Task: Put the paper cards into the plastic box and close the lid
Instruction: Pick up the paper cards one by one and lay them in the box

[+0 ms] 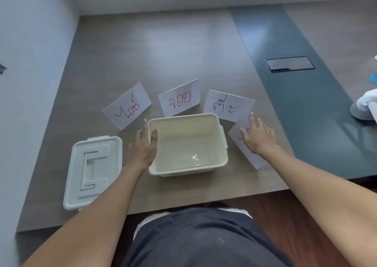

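A cream plastic box (204, 121) stands open and empty in the middle of the table. My left hand (143, 148) grips its left rim, thumb inside the wall. Its white lid (102, 164) lies flat to the left. Three folded white cards with handwriting stand behind the box: the left card (127, 105), the middle card (179, 100) and the right card (228, 107). One more card (244, 152) lies right of the box. My right hand (258, 139) rests on top of it with spread fingers and hides most of its writing.
A dark glossy strip (295, 95) with a black socket hatch (289, 63) runs along the table's right side. A white device on a round base (365, 109) sits at the far right edge. A wall borders the table's left side.
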